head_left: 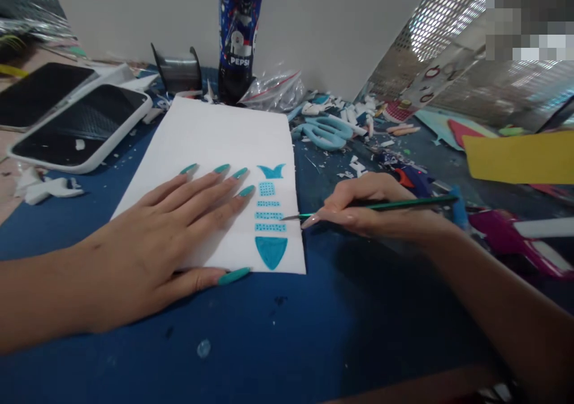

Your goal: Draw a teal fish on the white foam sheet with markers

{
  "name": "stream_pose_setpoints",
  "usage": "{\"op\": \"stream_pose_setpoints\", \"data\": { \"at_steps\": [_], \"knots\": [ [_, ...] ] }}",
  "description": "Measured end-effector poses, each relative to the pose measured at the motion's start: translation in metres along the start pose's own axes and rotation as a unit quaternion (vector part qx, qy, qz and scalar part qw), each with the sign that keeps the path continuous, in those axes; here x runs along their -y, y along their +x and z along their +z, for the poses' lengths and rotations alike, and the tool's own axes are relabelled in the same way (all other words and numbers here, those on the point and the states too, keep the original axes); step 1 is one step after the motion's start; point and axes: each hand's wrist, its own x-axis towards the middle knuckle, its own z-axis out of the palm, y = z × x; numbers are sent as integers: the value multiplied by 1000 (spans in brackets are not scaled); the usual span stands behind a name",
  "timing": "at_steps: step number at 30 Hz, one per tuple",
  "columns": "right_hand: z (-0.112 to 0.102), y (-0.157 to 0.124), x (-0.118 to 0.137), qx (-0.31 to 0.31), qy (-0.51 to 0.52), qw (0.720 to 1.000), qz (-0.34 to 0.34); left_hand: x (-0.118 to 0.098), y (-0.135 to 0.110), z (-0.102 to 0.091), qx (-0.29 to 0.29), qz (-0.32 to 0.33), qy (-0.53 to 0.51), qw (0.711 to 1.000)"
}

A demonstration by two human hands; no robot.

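My left hand (pixel 179 230) lies flat with its fingers stretched out on a white sheet (pixel 228 135). Along the sheet's right side runs a blue painted fish (pixel 271 251) in separate parts: a tail at the top, dotted bands in the middle and a solid rounded point at the bottom. My right hand (pixel 368 207) is closed around a thin green paintbrush (pixel 403 204). The brush tip reaches the right end of one dotted band; whether it touches the sheet I cannot tell.
Behind the sheet stand a Pepsi bottle (pixel 240 39) and a spool (pixel 177 69). Two phones (pixel 81 129) lie at the left. Light-blue scissors (pixel 325 132) rest among white scraps at the back right. Yellow foam (pixel 520 156) and a magenta glue gun (pixel 515 242) are at the far right.
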Motion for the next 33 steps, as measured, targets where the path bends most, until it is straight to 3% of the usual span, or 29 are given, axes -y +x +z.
{"op": "stream_pose_setpoints", "data": {
  "at_steps": [2, 5, 7, 12, 19, 26, 30, 33],
  "knots": [
    [-3, 0, -3, -69, 51, 996, -25, -1, 1, 0, 3, -6, 12, 1000],
    [-10, 3, -7, -245, 89, 959, -110, -4, 3, 1, -3, -30, 33, 999],
    [-11, 6, -9, -291, 78, 947, -112, -5, 5, 3, 0, -32, 47, 998],
    [-1, 15, -11, -272, 39, 959, -65, -1, 9, 5, 14, -23, 53, 998],
    [1, 21, -9, -267, 102, 951, -121, -3, 0, -2, 53, -22, 46, 997],
    [7, 13, 4, -211, 237, 945, -85, -15, -14, 0, 6, -47, 73, 996],
    [14, 10, 9, -222, 189, 957, -17, -18, -15, 0, 0, -50, 68, 996],
    [18, 7, 10, -170, 141, 975, 22, -20, -14, -1, -6, -55, 70, 996]
  ]
}}
